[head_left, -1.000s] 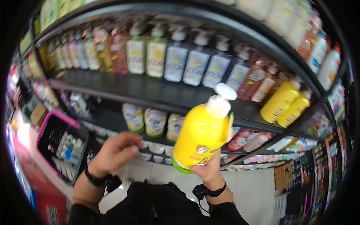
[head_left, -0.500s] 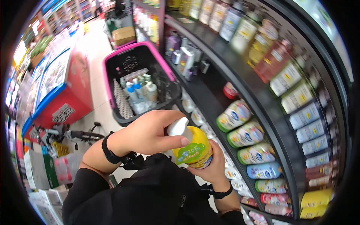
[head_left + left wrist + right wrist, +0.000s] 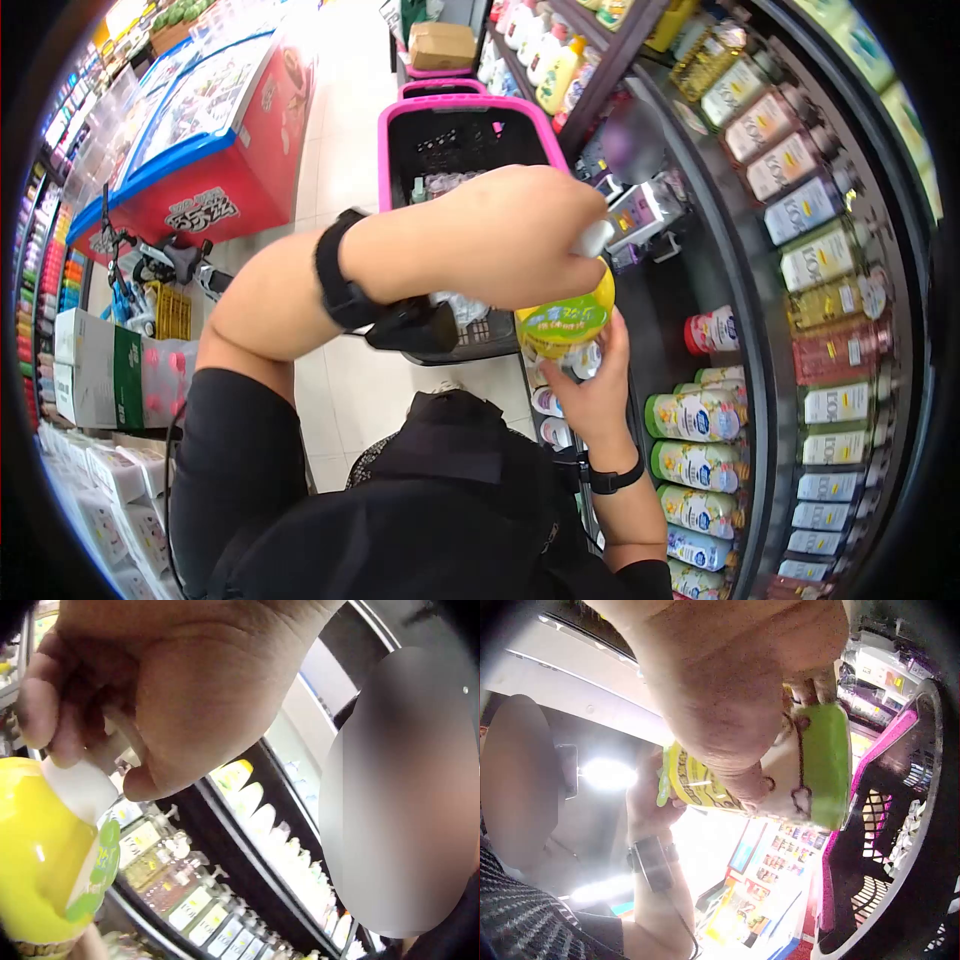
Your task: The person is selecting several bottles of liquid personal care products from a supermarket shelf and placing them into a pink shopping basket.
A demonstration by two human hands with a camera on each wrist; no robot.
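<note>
Where left forearm (image 3: 430, 250) crosses, basket (image 3: 450, 140) is hidden

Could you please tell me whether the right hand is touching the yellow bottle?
Touching: the right wrist view shows the right hand gripping the yellow bottle, thumb against its side.

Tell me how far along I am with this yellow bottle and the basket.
Some items already lie in the pink-rimmed basket. In hand is the yellow bottle, not yet in there: your left hand grips its white pump, your right hand its lower body. Probably left: finish at the pump and, if you're taking it, put it in the basket.
</note>
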